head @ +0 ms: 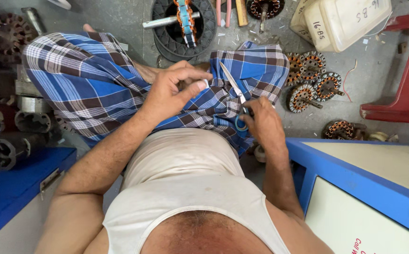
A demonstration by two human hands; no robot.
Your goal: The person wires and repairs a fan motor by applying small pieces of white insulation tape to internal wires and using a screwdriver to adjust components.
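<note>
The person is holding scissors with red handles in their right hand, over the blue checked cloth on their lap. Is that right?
Not quite. The head view shows the scissors have blue handles, not red. The rest holds: the right hand grips them over the blue checked cloth on the lap.
</note>
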